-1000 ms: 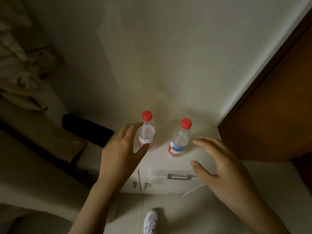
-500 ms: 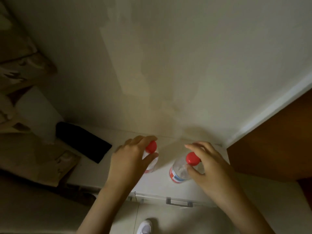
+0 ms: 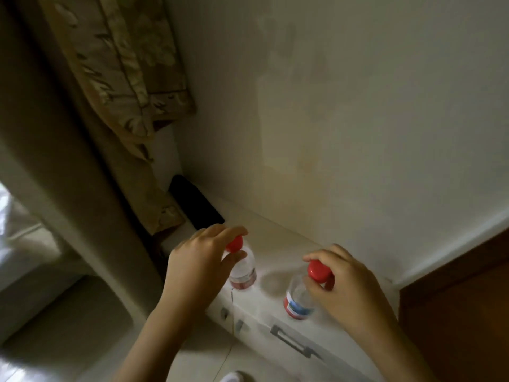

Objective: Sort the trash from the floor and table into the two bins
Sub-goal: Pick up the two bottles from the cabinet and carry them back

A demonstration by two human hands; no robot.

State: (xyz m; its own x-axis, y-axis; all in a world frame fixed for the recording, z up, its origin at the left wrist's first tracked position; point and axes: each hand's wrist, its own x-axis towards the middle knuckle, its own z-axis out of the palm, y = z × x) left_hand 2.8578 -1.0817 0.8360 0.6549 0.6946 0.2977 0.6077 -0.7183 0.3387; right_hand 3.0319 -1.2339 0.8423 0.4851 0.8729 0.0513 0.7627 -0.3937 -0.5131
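While both clear, red-capped bottles stand upright at lower centre, left hand (image 3: 197,267) pinches left bottle (image 3: 243,271); right hand (image 3: 351,289) grips right bottle (image 3: 298,297).

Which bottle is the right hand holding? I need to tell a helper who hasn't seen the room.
Find the low white cabinet against the wall, left of the brown door. Two red-capped clear bottles stand on top. The right hand grips the bottle with the blue and red label, nearer the door; its neighbour has only a reddish label.
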